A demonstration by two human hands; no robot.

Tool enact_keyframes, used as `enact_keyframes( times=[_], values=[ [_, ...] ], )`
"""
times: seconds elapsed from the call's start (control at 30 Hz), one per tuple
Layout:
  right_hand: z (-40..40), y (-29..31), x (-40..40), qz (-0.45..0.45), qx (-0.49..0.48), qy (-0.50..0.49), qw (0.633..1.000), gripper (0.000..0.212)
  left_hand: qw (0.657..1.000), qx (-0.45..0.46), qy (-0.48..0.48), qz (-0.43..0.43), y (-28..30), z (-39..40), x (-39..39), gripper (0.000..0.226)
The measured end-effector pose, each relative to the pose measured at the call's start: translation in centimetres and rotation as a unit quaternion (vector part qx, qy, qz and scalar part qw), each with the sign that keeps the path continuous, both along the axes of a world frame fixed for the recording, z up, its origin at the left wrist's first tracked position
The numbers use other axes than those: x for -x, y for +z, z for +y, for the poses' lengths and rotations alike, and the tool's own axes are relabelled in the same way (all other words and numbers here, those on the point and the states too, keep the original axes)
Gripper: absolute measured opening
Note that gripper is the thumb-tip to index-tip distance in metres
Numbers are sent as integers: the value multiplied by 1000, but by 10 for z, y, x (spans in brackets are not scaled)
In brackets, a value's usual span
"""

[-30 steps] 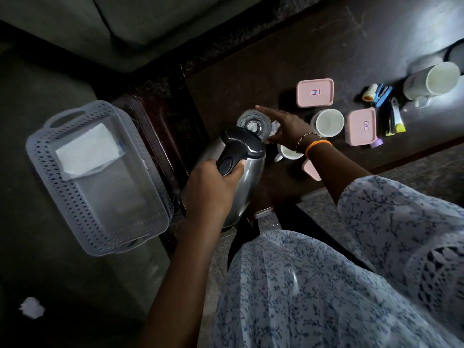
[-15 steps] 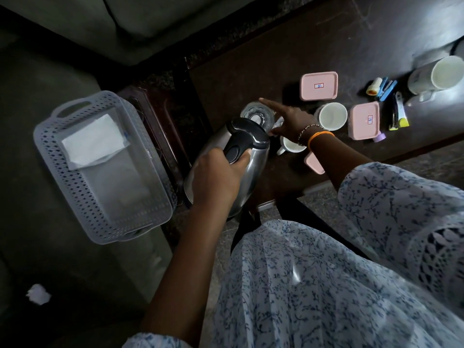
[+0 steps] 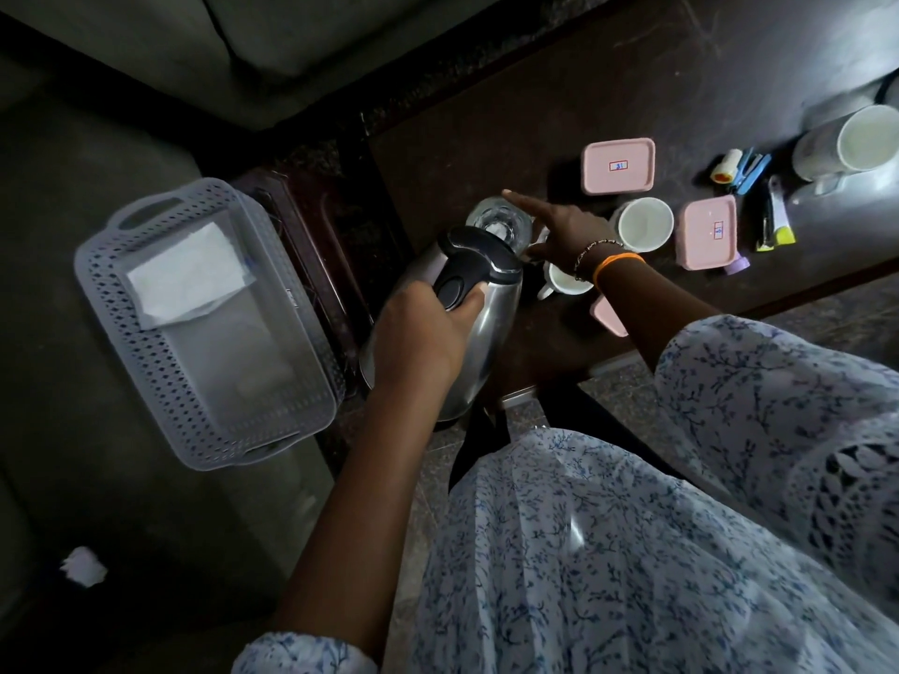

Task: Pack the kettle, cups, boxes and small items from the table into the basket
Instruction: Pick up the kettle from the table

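- Our left hand (image 3: 418, 342) is wrapped around the black handle of the kettle (image 3: 452, 323), a shiny steel body with a black lid, held above the table (image 3: 486, 114) edge.
- Our right hand (image 3: 559, 226), fingers spread, rests over a clear glass (image 3: 496, 223).
- The pale perforated basket (image 3: 194, 406) sits left, apart.

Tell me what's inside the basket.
The basket holds a folded white paper at its handle end. The rest looks bare; nothing covers its floor, though it is dim.
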State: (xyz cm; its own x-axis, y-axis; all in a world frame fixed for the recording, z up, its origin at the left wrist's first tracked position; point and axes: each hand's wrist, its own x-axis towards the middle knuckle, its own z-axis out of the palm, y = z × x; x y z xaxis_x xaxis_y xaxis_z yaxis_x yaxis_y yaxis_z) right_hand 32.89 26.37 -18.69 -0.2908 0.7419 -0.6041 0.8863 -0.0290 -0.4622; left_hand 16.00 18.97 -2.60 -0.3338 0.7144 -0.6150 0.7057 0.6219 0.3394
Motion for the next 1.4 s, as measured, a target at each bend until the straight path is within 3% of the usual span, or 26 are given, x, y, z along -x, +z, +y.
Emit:
enact_keyframes(
  times=[1.4],
  values=[
    [0,13,3,8,15,-13,1000,76,1000,3,-9,14,7,3,-12,46]
  ],
)
